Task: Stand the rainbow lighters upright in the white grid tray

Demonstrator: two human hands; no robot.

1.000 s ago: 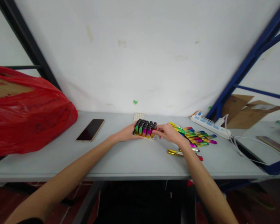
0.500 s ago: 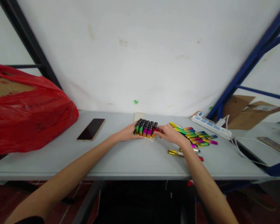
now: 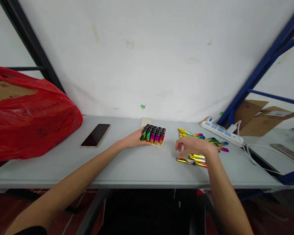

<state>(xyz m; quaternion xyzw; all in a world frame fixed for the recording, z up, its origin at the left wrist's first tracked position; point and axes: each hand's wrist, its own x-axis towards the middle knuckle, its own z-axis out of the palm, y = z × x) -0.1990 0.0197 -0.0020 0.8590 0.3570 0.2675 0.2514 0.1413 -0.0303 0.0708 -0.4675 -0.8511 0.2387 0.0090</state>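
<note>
Several upright lighters [image 3: 154, 134] with black tops and shiny green, yellow, purple and red bodies stand in close rows on a pale holder, whose edge shows at the front. My left hand [image 3: 136, 138] grips this block from its left side; the fingertips are partly hidden behind it. To the right, my right hand [image 3: 189, 146] hovers over loose lighters with its fingers bent and apart, nothing between them. Just below its fingertips lies a gold lighter [image 3: 185, 160]. More loose lighters [image 3: 212, 141] in mixed metallic colours spread beyond and partly under the hand.
A white dimpled tray [image 3: 146, 121] lies behind the block, against the wall. A phone [image 3: 96, 135] rests at left, beside a bulging red plastic bag [image 3: 39, 120]. At right are a white power strip [image 3: 221, 131] with cables and a cardboard box [image 3: 262, 119].
My right hand has left the block's right side and moved right and toward me, over the loose lighters, its fingers opening. A red lighter now shows at the block's right corner. My left hand stays put.
</note>
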